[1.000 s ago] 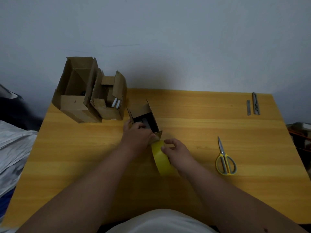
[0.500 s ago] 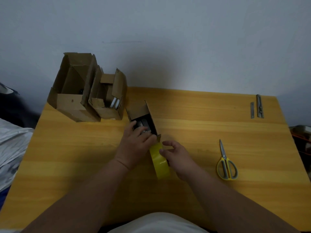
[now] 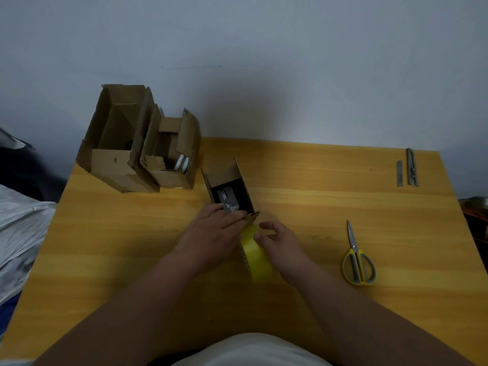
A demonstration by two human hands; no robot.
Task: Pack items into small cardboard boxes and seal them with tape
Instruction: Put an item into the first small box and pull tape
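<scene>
3 cardboard boxes: small box (image 3: 229, 190) just past left fingers (image 3: 224, 213), mid box (image 3: 171, 157), big box (image 3: 116, 141) farther beyond them. 1 yellow tape roll (image 3: 256, 253) under right fingers (image 3: 264, 231). 1 scissors (image 3: 357, 262) well right of them. 2 metal strips (image 3: 406, 169) far corner. 2 hands.

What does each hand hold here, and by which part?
The right hand pinches the yellow tape roll at its upper rim. The left hand lies on the small open box's near edge; its grip cannot be told.
</scene>
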